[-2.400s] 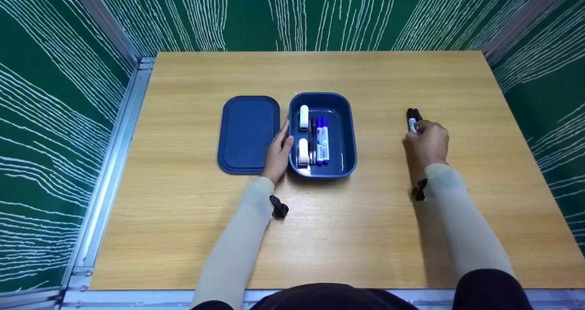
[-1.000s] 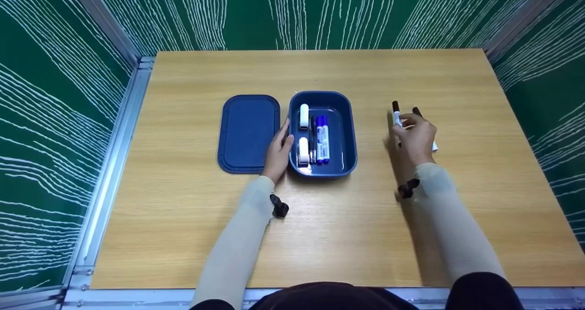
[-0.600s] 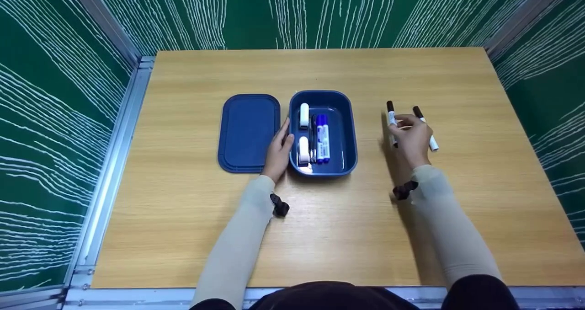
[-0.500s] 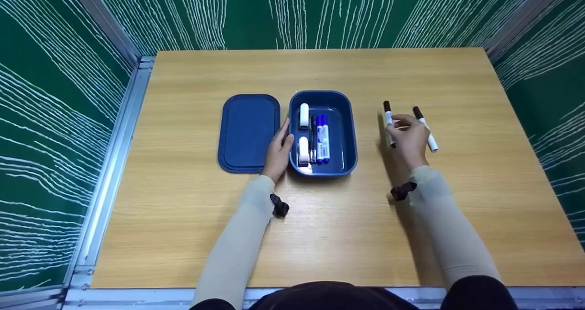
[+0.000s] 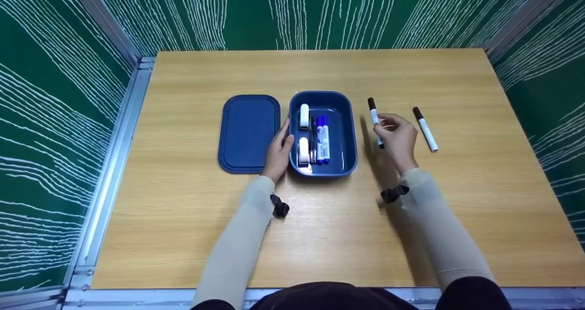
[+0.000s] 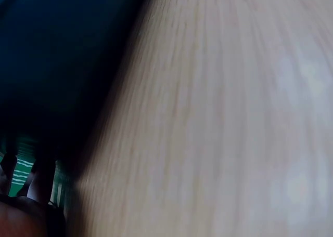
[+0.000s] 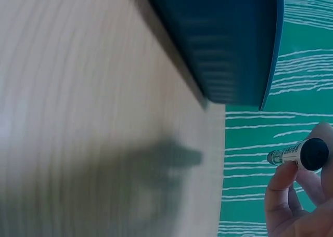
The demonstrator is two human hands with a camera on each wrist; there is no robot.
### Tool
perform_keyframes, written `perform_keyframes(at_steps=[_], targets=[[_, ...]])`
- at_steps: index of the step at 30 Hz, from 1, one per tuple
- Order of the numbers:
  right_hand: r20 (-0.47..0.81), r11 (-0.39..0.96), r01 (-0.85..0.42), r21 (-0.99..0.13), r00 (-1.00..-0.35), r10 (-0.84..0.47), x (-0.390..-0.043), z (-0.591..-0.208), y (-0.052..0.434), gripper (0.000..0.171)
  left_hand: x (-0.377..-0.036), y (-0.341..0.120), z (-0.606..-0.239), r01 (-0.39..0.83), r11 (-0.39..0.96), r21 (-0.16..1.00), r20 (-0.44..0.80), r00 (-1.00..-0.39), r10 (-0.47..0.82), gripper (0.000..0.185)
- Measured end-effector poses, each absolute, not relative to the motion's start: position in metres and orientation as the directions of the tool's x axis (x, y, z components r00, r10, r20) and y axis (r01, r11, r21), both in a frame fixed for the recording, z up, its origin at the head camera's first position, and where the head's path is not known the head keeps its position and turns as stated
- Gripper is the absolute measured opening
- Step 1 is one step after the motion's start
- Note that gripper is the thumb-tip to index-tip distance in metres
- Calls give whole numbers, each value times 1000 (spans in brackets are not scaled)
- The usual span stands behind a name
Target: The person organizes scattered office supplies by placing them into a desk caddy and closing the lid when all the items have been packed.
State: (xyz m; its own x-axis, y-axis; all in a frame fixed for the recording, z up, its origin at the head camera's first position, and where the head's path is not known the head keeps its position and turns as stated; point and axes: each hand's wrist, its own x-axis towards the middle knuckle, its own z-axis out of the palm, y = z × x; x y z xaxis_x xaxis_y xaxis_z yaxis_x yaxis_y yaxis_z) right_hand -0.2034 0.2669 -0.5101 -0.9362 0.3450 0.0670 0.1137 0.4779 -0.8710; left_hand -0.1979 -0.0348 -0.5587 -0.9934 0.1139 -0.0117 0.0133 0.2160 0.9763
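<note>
My right hand (image 5: pixel 396 137) pinches a white marker with a dark cap (image 5: pixel 375 120) and holds it above the table, just right of the open blue box (image 5: pixel 348 131). The right wrist view shows the marker (image 7: pixel 297 154) between my fingertips (image 7: pixel 283 181), with the box wall (image 7: pixel 229 50) close by. Inside the box lie two blue markers (image 5: pixel 322 138), a thin dark pen and two white erasers (image 5: pixel 303 116). My left hand (image 5: pixel 277 151) rests with straight fingers against the box's left side. A second white marker (image 5: pixel 425 129) lies on the table to the right.
The blue lid (image 5: pixel 249 132) lies flat just left of the box. The wooden table (image 5: pixel 320 227) is walled by green panels with white lines on three sides, with a metal rail (image 5: pixel 114 150) along its left edge. The left wrist view is blurred.
My right hand has picked one marker up from the pair on the right and carried it leftward towards the box. The other marker stays on the table. The left hand has not moved.
</note>
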Motion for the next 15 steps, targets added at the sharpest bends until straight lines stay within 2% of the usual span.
perform_keyframes(at_steps=[15], targets=[[62,401,82,-912,-941,333,-210,-506,235,27,-198,-33,-560,17,195,981,-6,-993,121,52]])
